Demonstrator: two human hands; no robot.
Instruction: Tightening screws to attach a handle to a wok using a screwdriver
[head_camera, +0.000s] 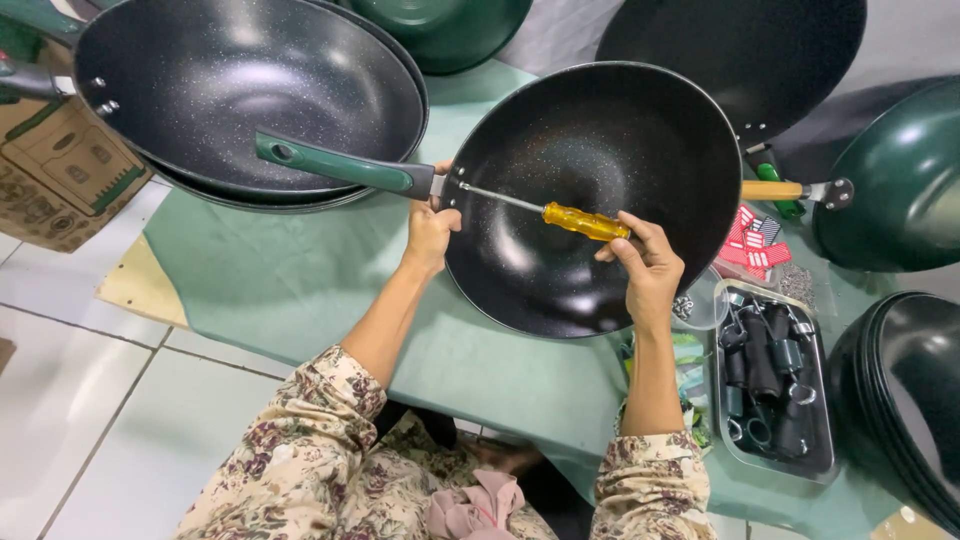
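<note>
Head view. A black wok (600, 200) lies on the green tabletop (290, 280) — the landmark here. At its left rim the left hand (430, 232) closes its grip on the rim, where the green handle (345, 167) joins. Inside the wok, the right hand (648, 268) grips a yellow-handled screwdriver (585, 222), its tip at the handle joint. Left of the wok, stacked pans (250, 90); to its right, a tray of dark handles (775, 385).

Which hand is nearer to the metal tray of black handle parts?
The right hand. It holds the yellow-handled screwdriver just left of the metal tray. The left hand is farther left, gripping the black pan at its green handle joint.
</note>
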